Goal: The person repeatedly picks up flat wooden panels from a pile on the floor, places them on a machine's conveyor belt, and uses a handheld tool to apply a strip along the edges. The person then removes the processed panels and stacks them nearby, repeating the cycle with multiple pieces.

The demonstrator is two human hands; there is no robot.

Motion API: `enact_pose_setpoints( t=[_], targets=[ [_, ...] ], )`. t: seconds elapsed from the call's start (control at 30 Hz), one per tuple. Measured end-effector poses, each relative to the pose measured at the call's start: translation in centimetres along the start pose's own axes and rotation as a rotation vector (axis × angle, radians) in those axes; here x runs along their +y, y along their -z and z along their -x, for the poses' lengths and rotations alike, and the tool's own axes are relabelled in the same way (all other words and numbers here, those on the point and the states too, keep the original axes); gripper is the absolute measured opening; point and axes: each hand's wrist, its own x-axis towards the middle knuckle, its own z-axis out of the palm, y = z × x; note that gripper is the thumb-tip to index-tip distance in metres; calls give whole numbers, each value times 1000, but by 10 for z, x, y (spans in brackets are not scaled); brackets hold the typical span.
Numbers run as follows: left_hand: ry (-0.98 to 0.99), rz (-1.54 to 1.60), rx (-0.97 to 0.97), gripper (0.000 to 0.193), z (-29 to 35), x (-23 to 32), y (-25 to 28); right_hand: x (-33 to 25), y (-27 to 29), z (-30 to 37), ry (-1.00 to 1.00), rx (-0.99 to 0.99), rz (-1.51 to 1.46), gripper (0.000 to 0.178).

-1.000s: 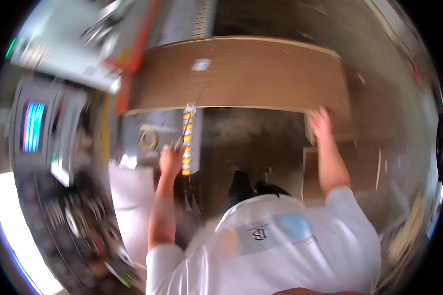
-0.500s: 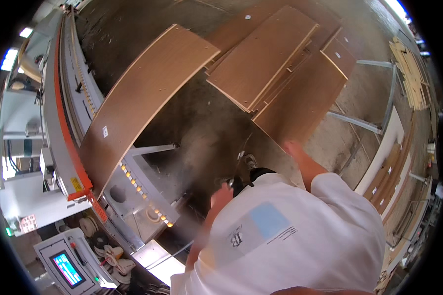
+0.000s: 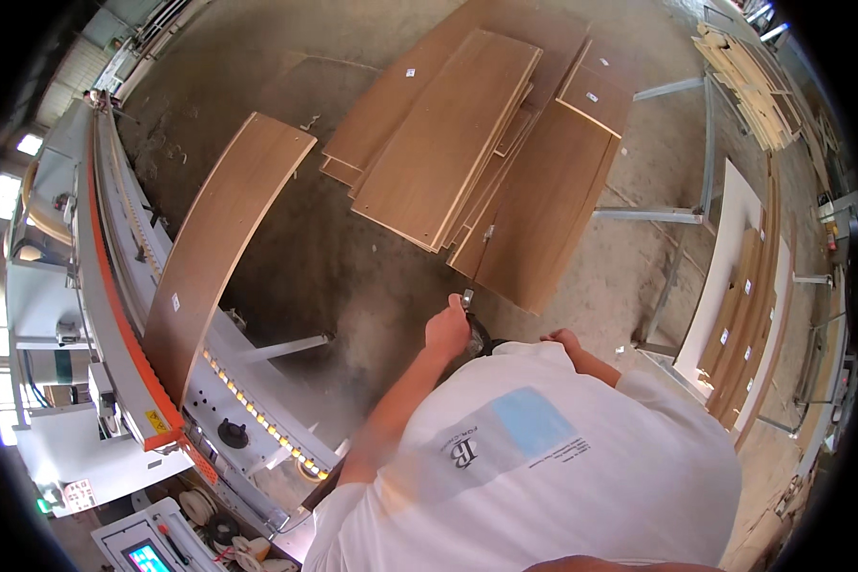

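Head view, looking down over the person's white shirt (image 3: pixel 543 458), which fills the lower frame from 5 to 7 o'clock.

Largest element: a long edge-processing machine (image 3: pixel 95 286) with an orange strip, running along the rim from 11 o'clock down to 7 o'clock. A control screen (image 3: pixel 148 556) sits at its near end, at 7 o'clock, and a row of small yellow rollers (image 3: pixel 257 419) lines its lower bed.

Resting on the machine's feed side, at 9 to 10 o'clock from centre, is a long brown wood-finish panel (image 3: pixel 219 238); it appears bowed because of the lens. It lies well apart from both hands.

On the concrete floor (image 3: pixel 353 276), from 12 to 2 o'clock, lies a loose stack of similar brown panels (image 3: pixel 467 143), overlapping at different angles. Its nearest panel (image 3: pixel 543 210) ends just beyond the hands.

At 3 o'clock, white and brown boards (image 3: pixel 744 286) stand on edge in a metal rack (image 3: pixel 677 214); further timber (image 3: pixel 753 76) is piled at 1 o'clock.

Smallest elements, near centre: the left hand (image 3: pixel 448 329) is raised in front of the chest with fingers curled closed around a small object whose metallic tip (image 3: pixel 467 297) shows above the fist; the object's kind cannot be told. The right hand (image 3: pixel 561 338), just at 3 o'clock of the left, is mostly hidden behind the shirt shoulder; whether its fingers are spread or closed cannot be told.
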Motion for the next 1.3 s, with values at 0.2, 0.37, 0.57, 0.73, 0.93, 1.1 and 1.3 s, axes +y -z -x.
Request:
enact_pose_setpoints(
  t=[0.2, 0.37, 0.57, 0.73, 0.93, 1.1, 1.3],
  targets=[
    [245, -34, 70, 30, -35, -39, 14, -23, -6, -24, 53, -122, 1, 40],
    [474, 75, 167, 39, -39, -137, 29, -42, 8, -19, 39, -141, -71, 44],
    [700, 241, 102, 47, 5, -233, 38, -40, 10, -26, 165, -127, 24, 37],
    [696, 250, -237, 50, 51, -223, 23, -10, 14, -80, 187, -292, 34, 21],
    [490, 211, -114, 54, 121, -190, -43, -65, 4, -100, 154, -461, -65, 18],
    [538, 198, -161, 52, 198, -157, -42, -184, -46, -73, 58, -329, -281, 22],
    [499, 175, -132, 50, 302, -146, 2, -282, -131, -76, 87, -484, -356, 19]
  ],
)
